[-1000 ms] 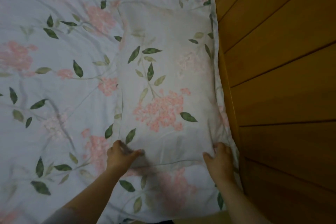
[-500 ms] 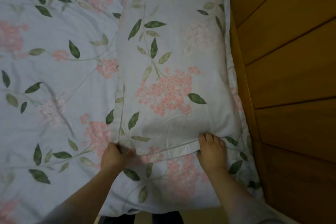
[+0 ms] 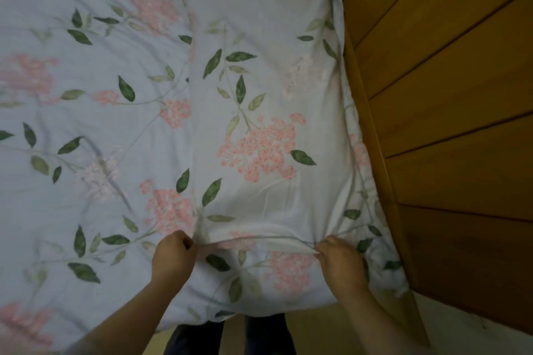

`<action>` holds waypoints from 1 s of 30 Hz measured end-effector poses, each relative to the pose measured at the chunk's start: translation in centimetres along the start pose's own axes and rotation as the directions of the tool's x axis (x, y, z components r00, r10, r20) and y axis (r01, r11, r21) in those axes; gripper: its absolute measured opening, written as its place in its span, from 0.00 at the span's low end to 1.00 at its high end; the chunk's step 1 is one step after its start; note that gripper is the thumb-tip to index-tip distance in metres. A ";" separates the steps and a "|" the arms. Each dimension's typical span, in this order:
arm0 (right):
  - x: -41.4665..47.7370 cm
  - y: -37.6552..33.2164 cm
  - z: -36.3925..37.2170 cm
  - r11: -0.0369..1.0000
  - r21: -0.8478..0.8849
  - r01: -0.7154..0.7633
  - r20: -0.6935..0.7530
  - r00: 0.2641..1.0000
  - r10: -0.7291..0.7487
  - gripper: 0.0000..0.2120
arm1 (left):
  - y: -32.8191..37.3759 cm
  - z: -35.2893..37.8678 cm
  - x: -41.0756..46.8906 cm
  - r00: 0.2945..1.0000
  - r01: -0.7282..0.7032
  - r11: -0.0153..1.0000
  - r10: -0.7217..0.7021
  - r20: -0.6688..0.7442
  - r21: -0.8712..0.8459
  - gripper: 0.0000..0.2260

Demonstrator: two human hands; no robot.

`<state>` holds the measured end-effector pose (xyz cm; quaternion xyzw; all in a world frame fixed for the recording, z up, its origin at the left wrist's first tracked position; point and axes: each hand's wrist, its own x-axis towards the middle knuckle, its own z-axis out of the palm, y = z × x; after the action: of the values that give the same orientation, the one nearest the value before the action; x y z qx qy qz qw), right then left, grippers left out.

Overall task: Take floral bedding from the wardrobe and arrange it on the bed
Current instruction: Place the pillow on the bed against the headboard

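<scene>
A floral pillow (image 3: pixel 268 112), pale blue with pink blossoms and green leaves, lies on the matching floral bedcover (image 3: pixel 86 124) beside the wooden headboard. My left hand (image 3: pixel 173 255) pinches the pillowcase at its near left corner. My right hand (image 3: pixel 340 264) grips the near right corner, fingers curled into the fabric. The pillowcase hem stretches taut between both hands.
The slatted wooden headboard (image 3: pixel 447 95) rises along the right side, tight against the pillow. The bed's near edge (image 3: pixel 259 308) hangs over a pale floor (image 3: pixel 317 334), where my dark trouser legs show just below it.
My right hand went from lying flat on the pillow's near edge to gripping its corner. My left hand closed tighter on the other corner. The view shifted back slightly.
</scene>
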<state>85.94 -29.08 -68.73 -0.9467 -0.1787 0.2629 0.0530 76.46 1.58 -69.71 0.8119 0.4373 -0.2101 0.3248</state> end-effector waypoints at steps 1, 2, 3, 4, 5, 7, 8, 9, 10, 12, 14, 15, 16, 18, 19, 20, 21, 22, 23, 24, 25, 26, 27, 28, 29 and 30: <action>-0.4 -0.4 -0.4 0.999 -0.007 -0.040 -0.003 0.999 0.040 0.05 | 0.2 -0.5 -0.5 1.000 -0.003 1.000 0.003 0.012 0.017 0.08; -0.7 -0.7 -0.7 0.997 -0.016 -0.073 0.021 0.997 0.073 0.08 | 0.4 -0.9 -1.1 1.000 -0.010 1.000 0.010 0.026 0.028 0.07; -1.1 -1.1 -1.2 0.995 -0.007 -0.103 0.046 0.994 0.103 0.11 | 0.8 -1.3 -1.7 0.999 -0.023 0.999 0.022 0.040 0.025 0.07; -1.5 -1.5 -1.8 0.992 0.025 -0.125 0.052 0.991 0.123 0.13 | 1.1 -1.7 -2.2 0.998 -0.043 0.999 0.042 0.050 0.012 0.07; -1.9 -2.1 -2.6 0.988 0.059 -0.142 0.042 0.989 0.139 0.14 | 1.6 -2.4 -2.9 0.996 -0.070 0.998 0.070 0.058 -0.001 0.08; -2.5 -3.2 -3.9 0.985 0.089 -0.149 0.025 0.989 0.147 0.15 | 2.5 -3.4 -4.1 0.989 -0.129 0.992 0.129 0.071 -0.017 0.09; -2.9 -3.8 -4.5 0.982 0.107 -0.156 0.020 0.988 0.155 0.15 | 2.9 -4.0 -4.7 0.985 -0.147 0.989 0.149 0.082 -0.023 0.09; -3.4 -4.4 -5.1 0.978 0.128 -0.166 0.011 0.986 0.166 0.15 | 3.4 -4.6 -5.5 0.981 -0.166 0.986 0.168 0.093 -0.031 0.09; -4.1 -5.3 -6.0 0.969 0.162 -0.187 -0.004 0.982 0.190 0.15 | 3.8 -5.6 -6.5 0.976 -0.190 0.981 0.193 0.105 -0.036 0.10; -5.4 -6.7 -7.7 0.947 0.237 -0.216 -0.034 0.972 0.231 0.15 | 4.9 -6.9 -8.0 0.962 -0.248 0.967 0.253 0.105 -0.062 0.10; -6.8 -8.0 -9.7 0.931 0.285 -0.230 -0.075 0.963 0.261 0.16 | 6.3 -8.6 -9.5 0.945 -0.303 0.948 0.312 0.095 -0.095 0.10; -8.0 -8.9 -11.1 0.918 0.311 -0.245 -0.099 0.953 0.288 0.16 | 7.1 -9.9 -10.8 0.932 -0.341 0.934 0.350 0.092 -0.105 0.10; -8.9 -9.5 -12.4 0.906 0.340 -0.251 -0.125 0.943 0.308 0.16 | 7.9 -11.0 -11.7 0.918 -0.377 0.919 0.387 0.090 -0.114 0.10; -10.9 -10.6 -15.0 0.884 0.391 -0.255 -0.181 0.921 0.346 0.16 | 9.6 -13.2 -13.7 0.884 -0.450 0.884 0.461 0.083 -0.126 0.09; -11.7 -11.1 -16.4 0.878 0.407 -0.252 -0.209 0.910 0.358 0.16 | 10.6 -14.2 -14.5 0.865 -0.485 0.864 0.497 0.075 -0.134 0.09; -12.5 -11.5 -17.8 0.873 0.423 -0.243 -0.240 0.899 0.366 0.16 | 11.5 -15.2 -15.4 0.846 -0.517 0.844 0.529 0.068 -0.144 0.09; -13.4 -11.9 -19.2 0.868 0.440 -0.229 -0.277 0.885 0.374 0.16 | 12.4 -16.2 -16.3 0.823 -0.551 0.820 0.565 0.062 -0.153 0.08; -14.5 -12.3 -20.9 0.860 0.463 -0.215 -0.318 0.865 0.387 0.16 | 13.6 -17.3 -17.4 0.796 -0.589 0.794 0.602 0.058 -0.154 0.08; -15.5 -12.7 -22.5 0.850 0.489 -0.196 -0.351 0.848 0.397 0.16 | 14.7 -18.2 -18.4 0.768 -0.626 0.765 0.638 0.053 -0.149 0.07; -16.4 -12.9 -24.1 0.838 0.517 -0.172 -0.384 0.829 0.407 0.15 | 16.0 -19.2 -19.3 0.741 -0.658 0.738 0.670 0.049 -0.148 0.07; -17.3 -13.0 -25.7 0.831 0.536 -0.147 -0.421 0.807 0.414 0.15 | 17.3 -20.0 -20.2 0.714 -0.687 0.710 0.699 0.040 -0.153 0.07; -18.5 -12.9 -27.4 0.824 0.551 -0.131 -0.457 0.779 0.429 0.14 | 18.7 -20.8 -21.3 0.682 -0.718 0.678 0.730 0.033 -0.157 0.07; -19.4 -12.8 -28.9 0.824 0.553 -0.118 -0.491 0.754 0.437 0.14 | 19.9 -21.5 -22.3 0.658 -0.741 0.652 0.753 0.025 -0.160 0.07; -20.3 -12.6 -30.2 0.827 0.553 -0.106 -0.519 0.732 0.441 0.14 | 20.9 -22.0 -23.2 0.639 -0.756 0.634 0.769 0.025 -0.164 0.07; -21.6 -12.2 -31.5 0.829 0.552 -0.086 -0.557 0.702 0.444 0.14 | 22.1 -22.3 -24.6 0.612 -0.776 0.606 0.790 0.021 -0.174 0.07; -22.9 -12.0 -32.7 0.830 0.554 -0.064 -0.589 0.674 0.445 0.14 | 23.0 -22.6 -25.9 0.585 -0.797 0.578 0.811 0.017 -0.175 0.07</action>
<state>80.85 -26.54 -27.45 -0.9439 0.0665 -0.0724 0.3152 83.53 -6.55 -29.78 0.8841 0.0202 -0.0455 0.4646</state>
